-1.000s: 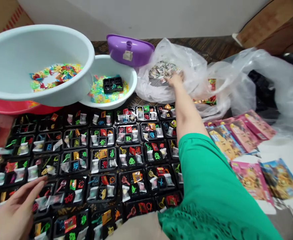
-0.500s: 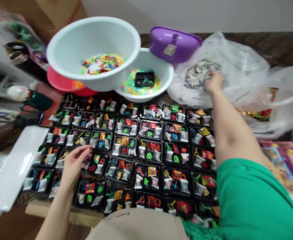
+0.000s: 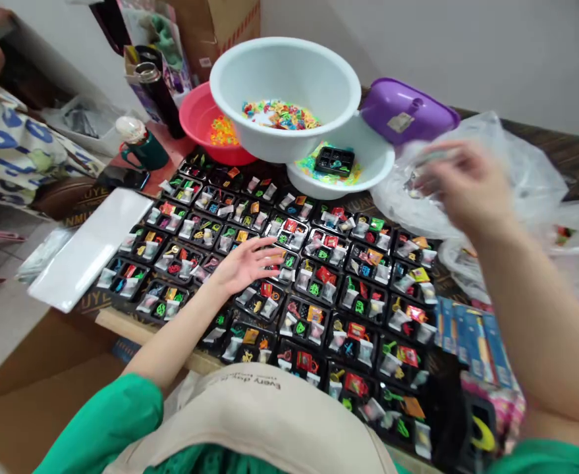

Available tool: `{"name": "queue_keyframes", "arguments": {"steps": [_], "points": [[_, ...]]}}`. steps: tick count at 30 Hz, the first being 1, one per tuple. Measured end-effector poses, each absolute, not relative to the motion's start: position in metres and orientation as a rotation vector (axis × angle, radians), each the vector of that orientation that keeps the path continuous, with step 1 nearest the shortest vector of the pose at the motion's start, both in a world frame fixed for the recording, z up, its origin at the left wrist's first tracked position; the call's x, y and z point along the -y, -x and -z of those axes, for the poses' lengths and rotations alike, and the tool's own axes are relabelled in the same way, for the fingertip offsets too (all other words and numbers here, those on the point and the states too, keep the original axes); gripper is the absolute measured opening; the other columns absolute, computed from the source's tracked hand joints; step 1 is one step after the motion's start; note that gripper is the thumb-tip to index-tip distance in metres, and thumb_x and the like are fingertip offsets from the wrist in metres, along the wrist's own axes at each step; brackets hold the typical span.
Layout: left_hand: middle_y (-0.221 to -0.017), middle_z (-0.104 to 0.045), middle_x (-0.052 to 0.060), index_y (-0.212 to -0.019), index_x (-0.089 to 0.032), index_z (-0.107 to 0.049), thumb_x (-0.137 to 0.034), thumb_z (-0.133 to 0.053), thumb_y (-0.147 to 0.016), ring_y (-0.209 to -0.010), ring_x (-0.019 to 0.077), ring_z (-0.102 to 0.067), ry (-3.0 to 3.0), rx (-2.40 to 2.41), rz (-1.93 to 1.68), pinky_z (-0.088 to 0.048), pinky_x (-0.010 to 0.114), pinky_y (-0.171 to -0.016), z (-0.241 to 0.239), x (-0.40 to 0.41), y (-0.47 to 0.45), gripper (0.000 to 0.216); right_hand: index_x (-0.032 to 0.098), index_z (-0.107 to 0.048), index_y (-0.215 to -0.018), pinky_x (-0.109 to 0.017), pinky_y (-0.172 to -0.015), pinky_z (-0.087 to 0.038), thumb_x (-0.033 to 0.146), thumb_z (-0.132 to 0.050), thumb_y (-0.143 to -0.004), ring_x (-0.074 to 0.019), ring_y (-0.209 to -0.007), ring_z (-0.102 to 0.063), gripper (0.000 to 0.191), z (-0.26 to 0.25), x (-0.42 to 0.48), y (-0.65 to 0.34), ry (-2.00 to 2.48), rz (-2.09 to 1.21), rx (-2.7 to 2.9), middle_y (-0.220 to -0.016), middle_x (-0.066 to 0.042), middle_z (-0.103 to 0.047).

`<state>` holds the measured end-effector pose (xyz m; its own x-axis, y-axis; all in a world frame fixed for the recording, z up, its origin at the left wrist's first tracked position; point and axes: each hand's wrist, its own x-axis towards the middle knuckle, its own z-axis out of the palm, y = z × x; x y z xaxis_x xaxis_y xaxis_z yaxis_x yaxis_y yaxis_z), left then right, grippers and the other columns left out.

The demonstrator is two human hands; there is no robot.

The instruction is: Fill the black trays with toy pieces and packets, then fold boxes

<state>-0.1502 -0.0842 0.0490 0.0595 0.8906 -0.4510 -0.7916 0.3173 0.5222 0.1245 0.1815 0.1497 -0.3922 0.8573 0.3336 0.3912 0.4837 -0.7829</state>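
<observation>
Rows of small black compartment trays cover the table, filled with wrapped sachets and coloured plastic trinkets. Over the middle rows hovers my left hand, palm partly up, fingers spread, holding nothing. My right hand, smeared by motion, is raised in front of the clear plastic bag at the back right. Its fingers are drawn together, with something whitish at the tips, too blurred to name. Part of the bag's contents is hidden behind this hand.
Behind the trays stand a large pale basin of trinkets, a second pale basin holding a black tray, a red basin and a purple basin. A white board, a mug and another person's patterned clothing are left.
My right hand has come up out of the bag, towards me. My left hand has moved right over the trays and its fingers have spread. The view has swung left.
</observation>
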Motion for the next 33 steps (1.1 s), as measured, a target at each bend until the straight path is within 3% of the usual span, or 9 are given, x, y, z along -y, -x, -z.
{"name": "queue_keyframes", "arguments": {"steps": [2, 4, 7, 11, 15, 17, 22, 27, 33], "points": [[-0.109, -0.072, 0.018, -0.114, -0.014, -0.067, -0.043, -0.049, -0.096, -0.095, 0.0273, -0.072, -0.038, -0.664, -1.275, -0.057, 0.047, -0.086, -0.056, 0.080, 0.143, 0.039, 0.033, -0.073, -0.105, -0.042, -0.068, -0.055, 0.041, -0.062, -0.091, -0.0193, -0.074, -0.070, 0.020, -0.156, -0.105, -0.079, 0.620, -1.021, 2.602, -0.092, -0.008, -0.074], [-0.099, -0.073, 0.016, -0.115, -0.013, -0.066, -0.043, -0.045, -0.097, -0.083, 0.0242, -0.072, 0.028, -0.592, -1.260, -0.056, 0.047, -0.086, -0.058, 0.083, 0.138, 0.041, 0.031, -0.073, -0.098, -0.046, -0.082, -0.057, 0.032, -0.061, -0.091, -0.0228, -0.089, -0.069, 0.014, -0.149, -0.043, -0.039, 0.155, -1.219, 2.853, -0.096, -0.005, -0.073], [-0.080, -0.072, 0.009, -0.109, -0.012, -0.068, -0.033, -0.043, -0.098, -0.063, 0.0187, -0.068, 0.102, -0.624, -1.224, -0.057, 0.042, -0.080, -0.053, 0.103, 0.136, 0.035, 0.025, -0.069, -0.088, -0.037, -0.073, -0.054, 0.022, -0.057, -0.091, -0.0206, -0.080, -0.064, 0.014, -0.128, 0.009, 0.005, -0.089, -1.129, 3.014, -0.088, -0.004, -0.068], [-0.073, -0.072, 0.006, -0.106, -0.016, -0.068, -0.027, -0.042, -0.096, -0.066, 0.0220, -0.069, 0.250, -0.624, -1.303, -0.058, 0.047, -0.078, -0.039, 0.138, 0.148, 0.030, 0.022, -0.066, -0.097, -0.033, -0.065, -0.047, 0.031, -0.057, -0.093, -0.0184, -0.075, -0.057, 0.014, -0.104, 0.034, 0.049, -0.065, -0.803, 3.124, -0.097, -0.007, -0.061], [-0.081, -0.073, 0.004, -0.117, -0.018, -0.065, -0.024, -0.040, -0.097, -0.062, 0.0129, -0.067, 0.319, -0.574, -1.512, -0.057, 0.025, -0.064, -0.035, 0.147, 0.181, 0.033, 0.019, -0.064, -0.103, -0.036, -0.075, -0.045, 0.041, -0.050, -0.098, -0.0218, -0.086, -0.054, 0.027, -0.079, 0.053, 0.090, -0.009, -0.611, 3.064, -0.106, -0.012, -0.059], [-0.083, -0.073, 0.003, -0.120, -0.018, -0.064, -0.025, -0.040, -0.099, -0.062, 0.0107, -0.067, 0.316, -0.563, -1.578, -0.055, 0.020, -0.062, -0.036, 0.143, 0.200, 0.033, 0.019, -0.064, -0.105, -0.039, -0.083, -0.044, 0.043, -0.044, -0.100, -0.0242, -0.094, -0.053, 0.032, -0.067, 0.058, 0.106, 0.056, -0.577, 2.975, -0.112, -0.014, -0.058], [-0.064, -0.066, 0.000, -0.110, -0.015, -0.065, -0.027, -0.041, -0.100, -0.052, 0.0120, -0.064, 0.294, -0.623, -1.538, -0.053, 0.021, -0.054, -0.036, 0.125, 0.234, 0.028, 0.022, -0.069, -0.110, -0.045, -0.092, -0.039, 0.044, -0.054, -0.094, -0.0282, -0.108, -0.049, 0.031, -0.042, 0.051, 0.128, 0.286, -0.613, 2.758, -0.116, -0.014, -0.059], [-0.069, -0.070, 0.002, -0.112, -0.014, -0.064, -0.027, -0.037, -0.101, -0.057, 0.0143, -0.067, 0.222, -0.611, -1.436, -0.053, 0.023, -0.055, -0.025, 0.109, 0.249, 0.032, 0.027, -0.077, -0.096, -0.055, -0.108, -0.024, 0.039, -0.079, -0.075, -0.0359, -0.139, -0.032, 0.025, -0.029, 0.040, 0.140, 0.459, -0.746, 2.623, -0.143, -0.009, -0.051], [-0.068, -0.068, 0.001, -0.109, -0.013, -0.063, -0.020, -0.041, -0.097, -0.059, 0.0120, -0.067, 0.317, -0.612, -1.471, -0.055, 0.020, -0.062, -0.008, 0.091, 0.262, 0.026, 0.026, -0.076, -0.083, -0.055, -0.111, -0.026, 0.032, -0.077, -0.077, -0.0306, -0.137, -0.040, 0.008, -0.026, 0.030, 0.153, 0.467, -0.862, 2.533, -0.137, -0.005, -0.059]]}}
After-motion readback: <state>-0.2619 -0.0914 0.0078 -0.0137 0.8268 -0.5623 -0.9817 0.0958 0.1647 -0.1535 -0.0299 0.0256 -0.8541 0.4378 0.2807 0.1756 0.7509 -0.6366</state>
